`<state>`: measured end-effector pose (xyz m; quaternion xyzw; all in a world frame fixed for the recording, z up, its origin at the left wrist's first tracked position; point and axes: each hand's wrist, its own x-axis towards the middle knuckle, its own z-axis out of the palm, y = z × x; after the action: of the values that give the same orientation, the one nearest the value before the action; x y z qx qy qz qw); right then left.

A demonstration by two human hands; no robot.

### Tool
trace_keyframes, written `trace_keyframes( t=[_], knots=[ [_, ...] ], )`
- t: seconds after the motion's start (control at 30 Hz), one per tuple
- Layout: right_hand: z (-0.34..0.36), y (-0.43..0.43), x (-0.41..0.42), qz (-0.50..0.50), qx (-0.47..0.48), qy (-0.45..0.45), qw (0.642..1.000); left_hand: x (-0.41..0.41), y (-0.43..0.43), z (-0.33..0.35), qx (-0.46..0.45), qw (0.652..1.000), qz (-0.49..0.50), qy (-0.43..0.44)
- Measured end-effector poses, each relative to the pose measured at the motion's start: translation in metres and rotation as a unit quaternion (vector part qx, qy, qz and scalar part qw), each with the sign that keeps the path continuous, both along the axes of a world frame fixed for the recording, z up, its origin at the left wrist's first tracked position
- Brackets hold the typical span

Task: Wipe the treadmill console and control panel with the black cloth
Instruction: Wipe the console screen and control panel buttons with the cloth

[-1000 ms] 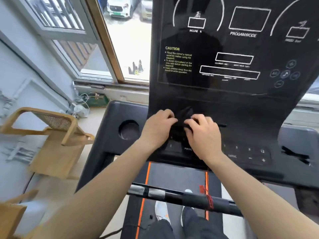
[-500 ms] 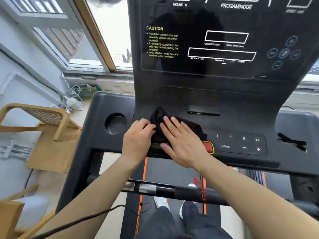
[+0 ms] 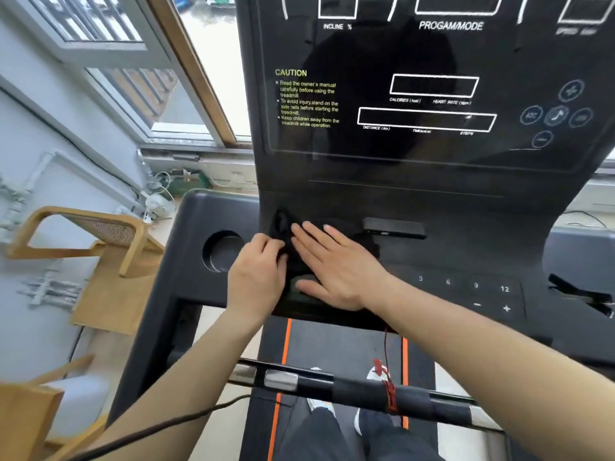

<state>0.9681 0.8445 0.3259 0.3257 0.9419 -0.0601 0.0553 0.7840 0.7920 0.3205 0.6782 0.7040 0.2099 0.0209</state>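
Seen from above, looking down at a treadmill control panel (image 3: 466, 287). Black cloth (image 3: 283, 227) bunched on the panel's left end, just right of a round cup holder (image 3: 223, 251). Left hand (image 3: 258, 277) knuckles up, fingers curled, grip clenched on the cloth's left edge. Right hand (image 3: 336, 267) laid flat on the cloth, fingers straight and spread, pointing up and left toward the cloth's bunched top; grip released, palm pressing down. Both forearms bare, reaching in from the bottom edge, crossing above a black handlebar (image 3: 366, 390). Upright console (image 3: 432, 94) rising behind the cloth, dark screen with yellow CAUTION text. Number keys 3, 6, 9, 12 right of the right hand.
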Motion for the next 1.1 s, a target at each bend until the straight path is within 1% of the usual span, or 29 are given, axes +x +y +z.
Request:
trace_keyframes(
  t=[0.07,0.13,0.2,0.3,0.4,0.47,0.53,0.63,0.7,0.8,0.9,1.0,1.1],
  knots=[
    [0.007,0.032,-0.003,0.023,0.039,-0.023,0.999,0.007,0.020,0.006,-0.013,0.999,0.042,-0.019],
    [0.011,0.045,0.012,0.029,0.064,-0.030,0.997,0.022,0.034,0.010,-0.009,0.998,0.052,-0.037],
    [0.013,0.045,0.043,0.013,0.071,-0.022,0.997,0.047,0.042,0.013,0.003,0.998,0.037,-0.059],
    [0.013,0.034,0.090,-0.042,0.070,-0.005,0.997,0.092,0.048,0.015,0.020,0.995,-0.012,-0.092],
    [0.012,0.027,0.110,-0.071,0.056,-0.005,0.996,0.103,0.050,0.014,0.034,0.993,-0.050,-0.104],
    [0.010,0.028,0.099,-0.061,0.066,-0.011,0.996,0.085,0.048,0.013,0.038,0.995,-0.044,-0.079],
    [0.006,0.031,0.073,-0.032,0.073,-0.017,0.997,0.060,0.044,0.012,0.036,0.997,0.000,-0.064],
    [0.003,0.037,0.031,0.010,0.072,-0.011,0.997,0.035,0.040,0.014,0.023,0.995,0.072,-0.057],
    [0.005,0.040,0.031,0.015,0.074,-0.010,0.997,0.037,0.044,0.018,0.010,0.994,0.086,-0.063],
    [0.007,0.040,0.070,-0.007,0.065,-0.001,0.998,0.066,0.055,0.024,0.012,0.996,0.047,-0.068],
    [0.005,0.031,0.122,-0.065,0.040,0.012,0.997,0.113,0.064,0.030,0.020,0.998,-0.015,-0.062],
    [-0.001,0.017,0.174,-0.134,0.015,0.018,0.991,0.163,0.073,0.033,0.028,0.996,-0.083,-0.030],
    [-0.008,-0.009,0.219,-0.214,-0.016,0.020,0.976,0.211,0.079,0.030,0.007,0.988,-0.156,0.014]
  ],
)
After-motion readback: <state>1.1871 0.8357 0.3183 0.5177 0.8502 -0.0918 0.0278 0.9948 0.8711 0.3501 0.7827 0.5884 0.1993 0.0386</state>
